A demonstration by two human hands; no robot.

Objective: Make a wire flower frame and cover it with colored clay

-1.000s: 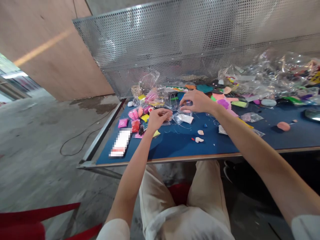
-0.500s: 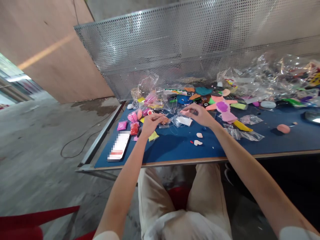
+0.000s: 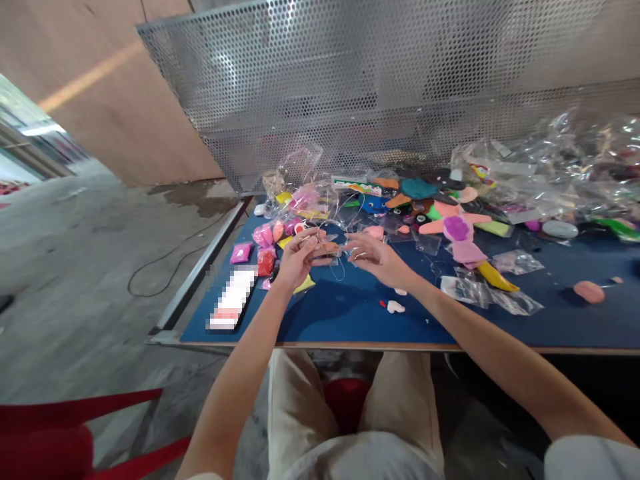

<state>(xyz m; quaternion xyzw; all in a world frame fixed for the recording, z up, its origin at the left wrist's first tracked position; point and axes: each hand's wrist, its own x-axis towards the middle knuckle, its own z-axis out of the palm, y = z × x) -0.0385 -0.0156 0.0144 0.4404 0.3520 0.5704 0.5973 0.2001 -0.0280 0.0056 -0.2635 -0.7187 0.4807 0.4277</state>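
Note:
My left hand (image 3: 296, 261) is closed on a small clear plastic packet (image 3: 336, 251) with something brownish near its fingertips. Facing it, my right hand (image 3: 379, 260) has its fingers bent and drawn together at the packet's right side; what they pinch is hidden. A thin clear loop hangs between the two hands. Just behind my right hand lie a pink clay lump (image 3: 374, 232) and a smaller pink piece (image 3: 403, 229). In front of it sit a white clay piece (image 3: 396, 307) and a tiny red bit (image 3: 383, 303).
Colored clay packets (image 3: 265, 261) and a blurred phone (image 3: 233, 298) lie at the left. A pink and purple clay figure (image 3: 459, 230), a white packet (image 3: 453, 289) and a heap of clear bags (image 3: 540, 170) are to the right. A perforated metal panel (image 3: 320, 87) stands behind the table.
My right hand has come down and left to meet my left hand. The pink lump now rests on the table, and the white packet lies farther right. The view has shifted slightly.

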